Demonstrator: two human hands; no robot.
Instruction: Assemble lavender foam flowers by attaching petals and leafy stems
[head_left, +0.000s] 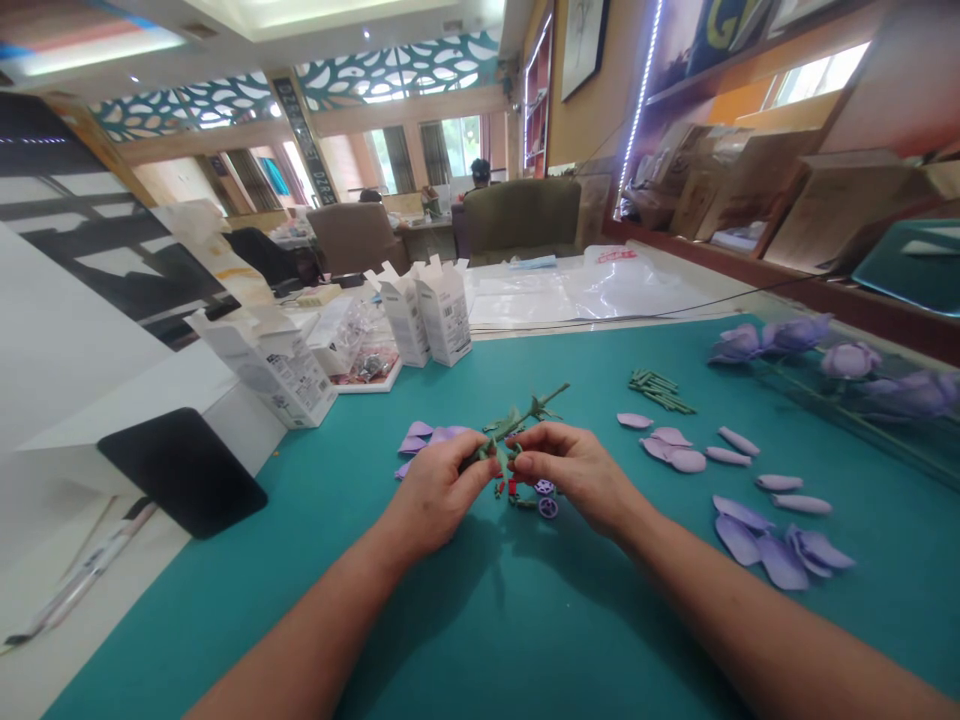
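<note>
Between my hands, a green artificial flower stem [534,409] with leaves points up and to the right. My left hand [442,485] is closed round its lower part, thumb and fingers pinching. My right hand [574,470] pinches a small green piece [514,453] close to the stem; whether it joins the stem I cannot tell. Just below the fingers lie small red pieces [513,488] and purple wheel-shaped pieces [548,508]. Purple petals [416,438] show behind my left hand, partly hidden by it.
On the green mat [450,640], purple petals [784,560], bud-like pieces [793,502] and green sticks [660,390] lie right. Finished purple flowers [851,360] rest at the right edge. White boxes [448,315] and a black tablet-like panel [182,472] stand left. People sit farther back.
</note>
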